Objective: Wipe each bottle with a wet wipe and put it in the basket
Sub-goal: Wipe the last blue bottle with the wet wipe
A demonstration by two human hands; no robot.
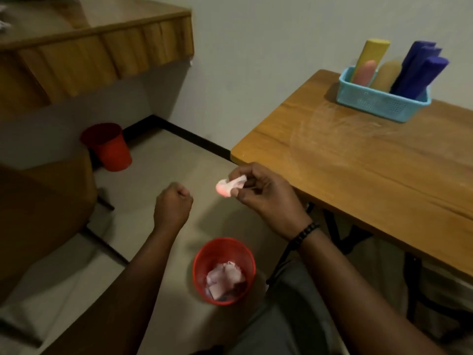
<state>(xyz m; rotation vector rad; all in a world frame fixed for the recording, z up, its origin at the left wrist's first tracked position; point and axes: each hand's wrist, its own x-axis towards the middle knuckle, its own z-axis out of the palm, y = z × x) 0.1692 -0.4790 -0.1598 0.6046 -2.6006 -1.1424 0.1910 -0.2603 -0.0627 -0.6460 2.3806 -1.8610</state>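
Right hand (pixel 266 193) has a pinching grip on a crumpled wet wipe (pixel 229 185) above the red bin (pixel 204 257); left hand (pixel 174 203) is clenched on nothing, bottles (pixel 417 70) sitting in the basket (pixel 378 105).

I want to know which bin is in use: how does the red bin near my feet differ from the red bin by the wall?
The near red plastic bin stands on the floor below the hands and holds crumpled whitish wipes; the far red plastic bin stands against the wall in shadow, its inside hidden. The near one is seen from above, the far one from the side. Both are upright, tapered and red.
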